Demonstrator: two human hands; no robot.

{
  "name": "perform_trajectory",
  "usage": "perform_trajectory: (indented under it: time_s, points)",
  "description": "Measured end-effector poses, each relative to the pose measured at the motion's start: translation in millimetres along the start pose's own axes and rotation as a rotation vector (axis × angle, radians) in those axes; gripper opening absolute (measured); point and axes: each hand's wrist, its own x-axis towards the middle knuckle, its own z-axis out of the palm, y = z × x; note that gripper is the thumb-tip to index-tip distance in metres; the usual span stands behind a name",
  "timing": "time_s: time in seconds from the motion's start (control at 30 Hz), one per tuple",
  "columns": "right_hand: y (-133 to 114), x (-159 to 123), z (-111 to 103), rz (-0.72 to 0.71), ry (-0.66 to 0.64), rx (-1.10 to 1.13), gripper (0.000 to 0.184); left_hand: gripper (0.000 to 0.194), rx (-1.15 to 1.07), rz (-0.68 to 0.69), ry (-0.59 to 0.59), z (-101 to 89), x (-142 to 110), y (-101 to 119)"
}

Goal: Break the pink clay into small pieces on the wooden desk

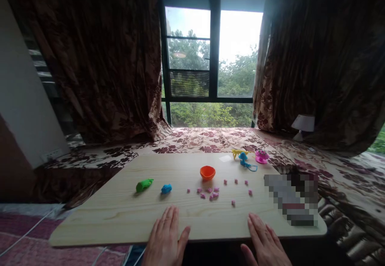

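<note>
My left hand (165,236), right hand (265,240), fingers outstretched, over pale wooden tabletop (114,218), small pink pieces (209,190) ahead, rounded orange bowl (207,175) beyond.

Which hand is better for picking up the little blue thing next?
Probably the left hand: it rests on the table just short of the blue thing, with no other object between them. The right hand lies much farther off, nearer the pink pieces.
</note>
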Motion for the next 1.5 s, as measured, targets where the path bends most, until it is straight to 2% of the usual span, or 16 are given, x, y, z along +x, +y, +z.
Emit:
perform_trajectory:
  time_s: [0.1,0.17,0.27,0.37,0.43,0.57,0.63,0.7,0.83,0.9,0.97,1.1,1.23,1.33,1.43,1.5]
  points:
    - [-8.8,11.7,-2.9,0.038,-0.076,0.045,0.061,0.067,-0.012,0.043,-0.005,-2.4,5.6,20.3]
    - [-3.8,22.8,-3.2,0.083,-0.146,0.081,0.058,0.067,-0.021,0.051,-0.015,-6.3,13.4,25.8]
    - [13.5,26.7,-0.4,0.119,-0.183,0.096,0.054,0.065,-0.02,0.027,-0.024,-10.2,18.4,12.3]
    - [21.2,11.0,1.6,0.079,-0.107,0.06,0.056,0.065,-0.019,-0.01,-0.029,-7.1,8.3,-9.0]
    - [14.6,-0.8,-0.8,0.043,-0.053,0.038,0.06,0.066,-0.017,-0.019,-0.023,-3.0,-1.8,-12.7]
    - [-6.8,2.5,-11.6,0.043,-0.099,0.072,0.062,0.067,-0.014,0.049,-0.002,0.6,-6.0,11.2]
    - [-8.1,15.9,-13.5,0.082,-0.177,0.106,0.059,0.067,-0.021,0.083,-0.006,-1.8,2.2,23.8]
    - [-0.6,27.1,-11.5,0.125,-0.249,0.13,0.056,0.067,-0.021,0.083,-0.012,-6.0,12.3,26.0]
    - [18.6,19.1,-2.9,0.164,-0.251,0.126,0.055,0.067,-0.005,0.032,-0.038,-10.1,16.7,0.6]
    - [18.1,2.6,-1.4,0.161,-0.184,0.11,0.059,0.068,-0.001,0.016,-0.041,-6.8,8.6,-11.9]
    - [9.1,-11.3,-4.6,0.157,-0.133,0.102,0.061,0.069,0.008,0.015,-0.026,-1.9,-0.6,-13.6]
    - [-13.6,-5.2,-15.3,0.126,-0.155,0.146,0.06,0.068,0.013,0.074,0.021,3.1,-1.8,12.3]
    - [-10.8,25.1,-13.9,0.154,-0.268,0.187,0.058,0.067,-0.013,0.109,0.033,-2.2,16.2,28.8]
    - [3.9,28.1,-8.9,0.196,-0.309,0.169,0.055,0.066,-0.013,0.048,0.023,-5.2,19.6,14.0]
    - [10.1,9.4,-8.7,0.194,-0.286,0.149,0.057,0.066,0.002,0.006,0.024,-2.2,7.3,-7.6]
    - [5.3,-3.5,-12.4,0.173,-0.257,0.145,0.059,0.067,0.012,0.012,0.045,1.0,-3.7,-12.7]
